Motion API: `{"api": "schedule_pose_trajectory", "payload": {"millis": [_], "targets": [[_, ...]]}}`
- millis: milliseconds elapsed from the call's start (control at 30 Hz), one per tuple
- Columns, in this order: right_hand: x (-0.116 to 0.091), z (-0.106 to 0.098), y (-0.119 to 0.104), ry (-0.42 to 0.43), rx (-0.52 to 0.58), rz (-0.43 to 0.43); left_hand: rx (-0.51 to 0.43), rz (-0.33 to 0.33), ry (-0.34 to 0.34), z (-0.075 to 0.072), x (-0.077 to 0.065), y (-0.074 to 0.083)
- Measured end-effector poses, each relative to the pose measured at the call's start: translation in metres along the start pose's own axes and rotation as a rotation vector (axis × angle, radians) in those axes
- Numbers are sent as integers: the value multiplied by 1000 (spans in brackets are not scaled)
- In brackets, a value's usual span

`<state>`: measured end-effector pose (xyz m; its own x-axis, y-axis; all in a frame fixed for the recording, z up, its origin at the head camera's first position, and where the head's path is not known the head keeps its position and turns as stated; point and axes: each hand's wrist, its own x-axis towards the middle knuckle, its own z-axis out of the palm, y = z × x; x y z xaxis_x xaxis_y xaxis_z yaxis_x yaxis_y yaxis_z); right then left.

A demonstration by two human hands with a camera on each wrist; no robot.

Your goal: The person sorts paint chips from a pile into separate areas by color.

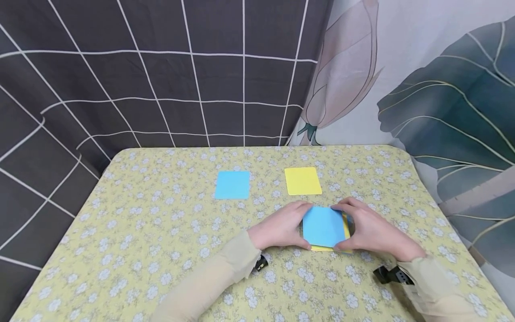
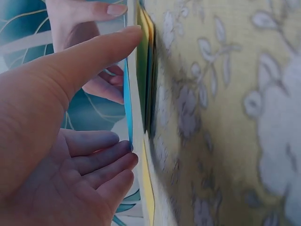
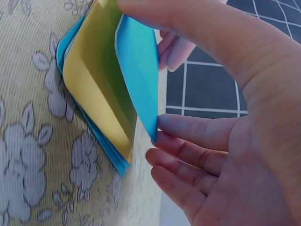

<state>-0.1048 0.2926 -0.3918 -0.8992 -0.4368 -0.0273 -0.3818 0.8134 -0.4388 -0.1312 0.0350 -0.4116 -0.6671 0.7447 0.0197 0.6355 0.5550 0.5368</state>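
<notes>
A square blue card (image 1: 323, 226) is held between both hands, just above a loose stack of yellow and blue cards (image 3: 94, 80). My left hand (image 1: 282, 226) grips the card's left side, thumb at the near edge and fingers at the far edge. On the other side my right hand (image 1: 373, 231) pinches its right corners between thumb and fingertips. In the right wrist view the held blue card (image 3: 140, 70) stands apart from the yellow card on top of the stack, its lower corner against the fingertips.
Farther back on the floral tablecloth (image 1: 161, 232) lie a single blue card (image 1: 232, 185) and, to its right, a single yellow card (image 1: 303, 181). A dark gridded curtain (image 1: 169, 76) hangs behind the table, with a leaf-patterned cloth (image 1: 450, 112) at the right.
</notes>
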Motion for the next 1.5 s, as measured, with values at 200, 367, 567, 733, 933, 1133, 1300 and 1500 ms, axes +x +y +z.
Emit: {"api": "schedule_pose_trajectory", "payload": {"millis": [200,367,567,733,933,1133,1300,1500], "targets": [[9,4,-8,17,-4,-25,-7,-18,5,-9,-10,-6],[20,9,-17,30,-5,-54,-28,-53,7,-18,-20,-14],[35,17,-33,15,-4,-115,-67,-98,23,-29,-43,-25],[46,27,-48,21,-12,-183,-57,-122,26,-34,-62,-36],[65,38,-68,22,25,-234,-58,-151,53,-45,-79,-50],[90,45,-80,30,32,-259,-60,-186,101,-61,-90,-64],[119,46,-88,43,38,-285,-46,-220,133,-77,-94,-76],[157,44,-101,39,66,-286,-62,-265,158,-103,-95,-99]]}}
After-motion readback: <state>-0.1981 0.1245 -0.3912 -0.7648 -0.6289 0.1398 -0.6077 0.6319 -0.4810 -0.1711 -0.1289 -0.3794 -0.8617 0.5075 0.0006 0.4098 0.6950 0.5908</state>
